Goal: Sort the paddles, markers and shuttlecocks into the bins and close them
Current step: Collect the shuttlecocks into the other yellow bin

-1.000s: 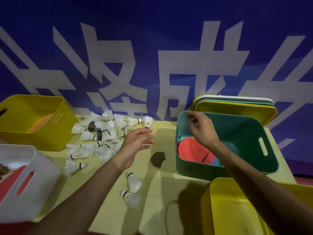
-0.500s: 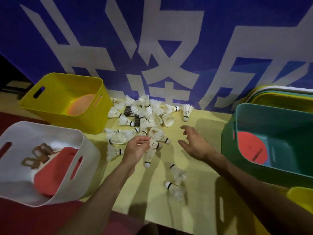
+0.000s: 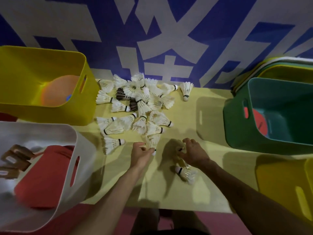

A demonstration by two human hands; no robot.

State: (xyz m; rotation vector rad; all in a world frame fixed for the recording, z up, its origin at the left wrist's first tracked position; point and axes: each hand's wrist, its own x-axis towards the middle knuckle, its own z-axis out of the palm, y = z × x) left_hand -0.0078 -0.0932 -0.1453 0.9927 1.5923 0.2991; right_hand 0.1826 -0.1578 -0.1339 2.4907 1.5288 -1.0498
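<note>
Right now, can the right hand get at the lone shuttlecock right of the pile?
Probably yes: only bare table lies between the right hand and the lone shuttlecock, though it seems to grip another shuttlecock.

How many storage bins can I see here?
4: a yellow bin far left, a white bin near left, a green bin far right, a second yellow bin near right, partly cut off by the frame.
</note>
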